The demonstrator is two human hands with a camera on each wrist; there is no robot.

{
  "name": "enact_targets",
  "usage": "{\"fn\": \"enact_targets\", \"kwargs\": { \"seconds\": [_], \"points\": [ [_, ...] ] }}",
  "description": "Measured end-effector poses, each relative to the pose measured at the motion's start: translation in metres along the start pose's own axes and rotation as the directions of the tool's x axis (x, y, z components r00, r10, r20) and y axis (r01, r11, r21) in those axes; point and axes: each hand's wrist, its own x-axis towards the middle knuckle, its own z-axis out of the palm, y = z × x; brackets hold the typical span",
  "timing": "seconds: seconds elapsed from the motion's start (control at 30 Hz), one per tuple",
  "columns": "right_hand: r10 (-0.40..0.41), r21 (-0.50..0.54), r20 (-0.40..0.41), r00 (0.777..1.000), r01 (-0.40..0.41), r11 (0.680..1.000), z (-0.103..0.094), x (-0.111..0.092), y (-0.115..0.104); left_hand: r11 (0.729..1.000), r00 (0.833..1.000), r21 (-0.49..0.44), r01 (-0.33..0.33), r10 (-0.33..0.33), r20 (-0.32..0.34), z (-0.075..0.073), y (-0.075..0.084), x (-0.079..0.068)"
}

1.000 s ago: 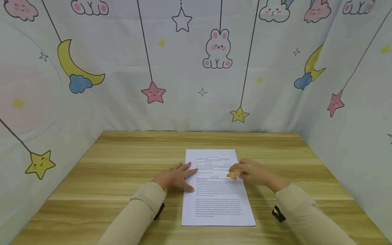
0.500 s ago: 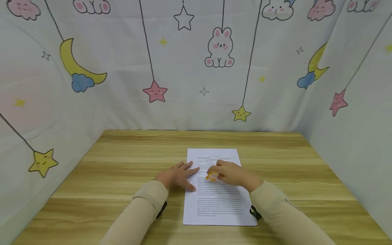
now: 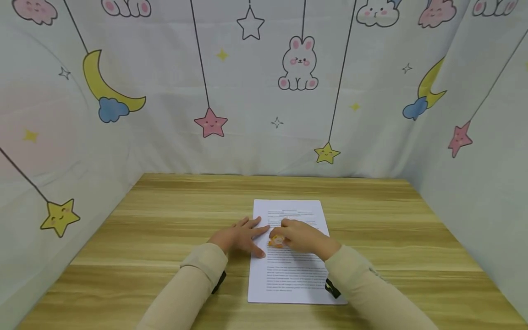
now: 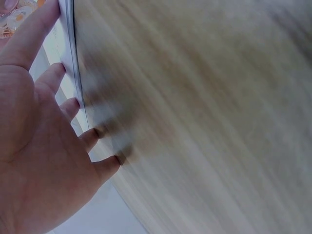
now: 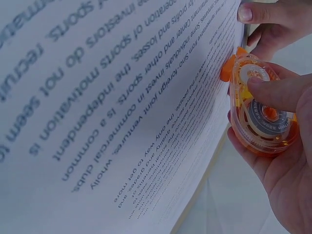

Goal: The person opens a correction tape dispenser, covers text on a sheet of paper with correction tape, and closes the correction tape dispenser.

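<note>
A printed stack of white paper [image 3: 294, 279] lies on the wooden table. My left hand [image 3: 241, 236] rests on its left edge, fingers spread; in the left wrist view, the fingertips of this hand [image 4: 41, 141] reach along the sheets' edge. Over the upper middle of the text, my right hand [image 3: 304, 236] holds an orange see-through correction tape [image 3: 277, 241]. Seen from the right wrist, the thumb lies on one side of the correction tape [image 5: 265, 114] and the fingers behind it. Its orange tip points at the page; whether it touches, I cannot tell.
The wooden table [image 3: 181, 197] extends on both sides of the paper. A white curtain [image 3: 255, 151] printed with stars, moons and rabbits closes off the back and sides. Dark straps [image 3: 332, 288] show under the sleeves.
My right hand has moved left with the correction tape, from the paper's right edge to near my left hand. The left hand keeps its place on the paper. The head view has shifted slightly.
</note>
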Motion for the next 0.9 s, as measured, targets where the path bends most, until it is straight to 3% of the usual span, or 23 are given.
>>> {"fn": "enact_targets", "kwargs": {
  "seconds": [0.13, 0.47, 0.7, 0.9],
  "points": [
    [0.021, -0.013, 0.028, 0.999, -0.021, 1.000, -0.0018, 0.0021, -0.0032, 1.000, 1.000, 0.003, -0.005, 0.005, -0.002, -0.0011, 0.0011, -0.0008],
    [-0.044, -0.152, 0.042, 0.998, 0.050, 0.987, -0.0027, 0.0064, -0.0071, 1.000, 1.000, 0.001, -0.002, 0.002, -0.006, -0.0016, 0.0022, -0.0018],
    [-0.014, -0.156, 0.058, 0.998, 0.023, 0.988, -0.0006, 0.0067, -0.0074, 1.000, 1.000, -0.001, 0.004, -0.004, -0.007, -0.0014, 0.0030, -0.0033],
    [-0.036, -0.170, 0.057, 0.998, 0.045, 0.984, -0.0028, 0.0070, -0.0081, 1.000, 1.000, 0.003, -0.001, 0.001, -0.012, -0.0012, 0.0034, -0.0031]
  ]
}}
